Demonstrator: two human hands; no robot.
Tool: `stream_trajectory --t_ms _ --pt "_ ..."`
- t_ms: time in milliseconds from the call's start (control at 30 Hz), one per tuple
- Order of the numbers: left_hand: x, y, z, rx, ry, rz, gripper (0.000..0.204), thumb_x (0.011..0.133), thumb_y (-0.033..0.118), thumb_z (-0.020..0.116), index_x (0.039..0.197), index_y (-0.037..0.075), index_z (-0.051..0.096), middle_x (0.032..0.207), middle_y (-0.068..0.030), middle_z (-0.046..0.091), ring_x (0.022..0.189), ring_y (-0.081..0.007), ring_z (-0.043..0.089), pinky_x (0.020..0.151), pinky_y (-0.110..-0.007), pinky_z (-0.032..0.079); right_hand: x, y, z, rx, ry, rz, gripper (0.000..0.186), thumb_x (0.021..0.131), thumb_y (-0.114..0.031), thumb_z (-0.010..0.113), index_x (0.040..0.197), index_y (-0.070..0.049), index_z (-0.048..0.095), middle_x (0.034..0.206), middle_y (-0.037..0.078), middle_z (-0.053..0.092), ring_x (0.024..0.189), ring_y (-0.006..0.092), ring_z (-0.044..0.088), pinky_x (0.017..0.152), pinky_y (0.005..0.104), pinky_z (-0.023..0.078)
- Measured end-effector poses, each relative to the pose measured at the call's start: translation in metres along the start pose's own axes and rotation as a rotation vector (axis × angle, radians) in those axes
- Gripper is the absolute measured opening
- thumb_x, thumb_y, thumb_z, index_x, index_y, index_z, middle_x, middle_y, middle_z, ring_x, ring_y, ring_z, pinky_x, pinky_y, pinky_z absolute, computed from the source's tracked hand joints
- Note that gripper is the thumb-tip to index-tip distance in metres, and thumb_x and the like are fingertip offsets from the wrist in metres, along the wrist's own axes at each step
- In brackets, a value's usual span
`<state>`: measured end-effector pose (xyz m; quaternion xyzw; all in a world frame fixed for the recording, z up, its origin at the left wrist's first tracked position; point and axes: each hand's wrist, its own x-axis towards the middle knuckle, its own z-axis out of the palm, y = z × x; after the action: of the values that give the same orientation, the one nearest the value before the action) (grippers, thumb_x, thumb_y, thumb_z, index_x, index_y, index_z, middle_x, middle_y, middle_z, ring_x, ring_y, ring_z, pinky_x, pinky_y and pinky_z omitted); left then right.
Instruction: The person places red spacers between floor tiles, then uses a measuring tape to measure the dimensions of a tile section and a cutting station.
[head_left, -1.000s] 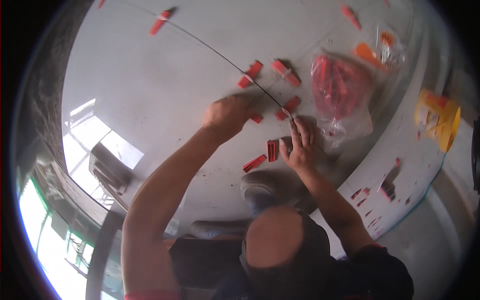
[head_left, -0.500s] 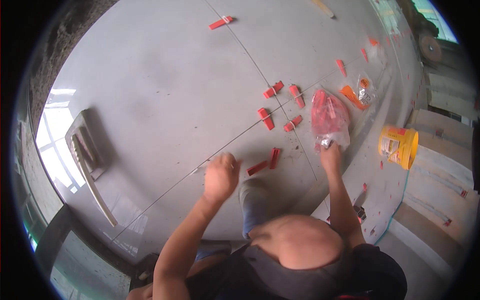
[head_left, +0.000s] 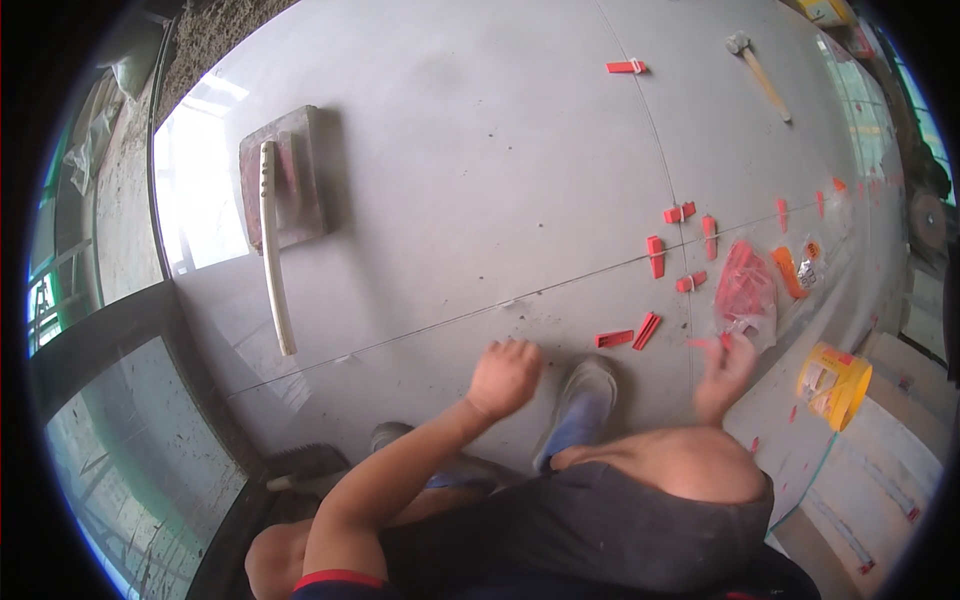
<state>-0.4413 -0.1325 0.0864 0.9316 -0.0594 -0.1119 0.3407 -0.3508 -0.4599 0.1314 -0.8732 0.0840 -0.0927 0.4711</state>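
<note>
My left hand (head_left: pixel 507 378) hovers above the grey floor tiles (head_left: pixel 440 200), fingers curled closed; whatever it may hold is hidden. Lower right, my right hand (head_left: pixel 728 375) is closed with a red tile-levelling wedge (head_left: pixel 704 344) poking out from its fingers, slightly blurred. Just beyond it lies a clear plastic bag of red wedges (head_left: pixel 745 285). Two loose wedges, a flat one (head_left: pixel 613 339) and a slanted one (head_left: pixel 647 331), rest between my hands. Around the joint crossing, several red wedges (head_left: pixel 656 257) sit in pale clips along the tile seams.
A suction-like block tool with a long pale handle (head_left: pixel 275 290) lies at left. A hammer (head_left: pixel 762 80) rests at the far right. Near the right edge stand a tilted yellow bucket (head_left: pixel 835 388) and an orange-labelled plastic packet (head_left: pixel 792 272). My shoe (head_left: pixel 590 385) is on the tile.
My view has swung left, so the floor things appear further right. My right hand has drawn back from the bag's mouth with a red wedge. My left hand stays closed.
</note>
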Motion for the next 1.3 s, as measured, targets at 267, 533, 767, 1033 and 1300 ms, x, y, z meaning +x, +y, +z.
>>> stream_trajectory --t_ms 267,533,767,1033,1300 --pt "0.015 -0.119 -0.076 0.146 0.281 -0.442 0.028 0.075 0.023 0.072 0.081 0.006 0.050 0.079 -0.0111 0.056 0.078 -0.0331 0.055 0.066 -0.043 0.045 -0.008 -0.098 0.238 0.056 -0.743 -0.196 0.022 0.087 -0.014 0.061 0.090 -0.004 0.042 0.073 0.007 0.061 0.060 0.0177 0.060 0.057 0.0316 0.048" --pt "0.000 -0.113 -0.071 0.015 0.323 -0.563 0.021 0.086 0.020 0.059 0.081 0.001 0.050 0.082 -0.0157 0.058 0.080 -0.0367 0.056 0.070 -0.046 0.045 -0.005 -0.099 0.265 -0.367 -1.193 -0.543 0.027 0.087 -0.027 0.061 0.089 -0.006 0.044 0.073 0.013 0.058 0.068 0.0325 0.061 0.063 0.0429 0.050" --pt "0.001 -0.112 -0.079 0.003 0.231 -0.569 0.021 0.085 0.018 0.061 0.080 0.002 0.049 0.080 -0.0141 0.057 0.076 -0.0352 0.055 0.068 -0.043 0.045 0.024 -0.114 0.267 -0.744 -1.265 -1.391 0.076 0.067 -0.071 0.060 0.100 -0.003 0.053 0.089 0.013 0.056 0.071 0.0201 0.059 0.062 0.0310 0.049" --pt "-0.001 -0.112 -0.074 -0.060 0.288 -0.644 0.021 0.081 0.016 0.065 0.081 0.001 0.050 0.078 -0.0145 0.057 0.077 -0.0349 0.055 0.068 -0.044 0.045 0.025 -0.135 0.295 -0.899 -1.761 -1.325 0.047 0.082 -0.057 0.056 0.080 -0.011 0.065 0.071 0.006 0.063 0.066 0.0230 0.062 0.060 0.0342 0.050" --pt "-0.001 -0.108 -0.083 0.084 0.143 -0.595 0.040 0.072 0.025 0.076 0.095 0.002 0.053 0.092 -0.0139 0.058 0.088 -0.0325 0.057 0.078 -0.041 0.047 0.034 -0.130 0.294 -0.624 -1.730 -1.523 0.039 0.087 -0.042 0.058 0.073 -0.006 0.065 0.057 0.013 0.061 0.055 0.0297 0.062 0.054 0.0384 0.051"
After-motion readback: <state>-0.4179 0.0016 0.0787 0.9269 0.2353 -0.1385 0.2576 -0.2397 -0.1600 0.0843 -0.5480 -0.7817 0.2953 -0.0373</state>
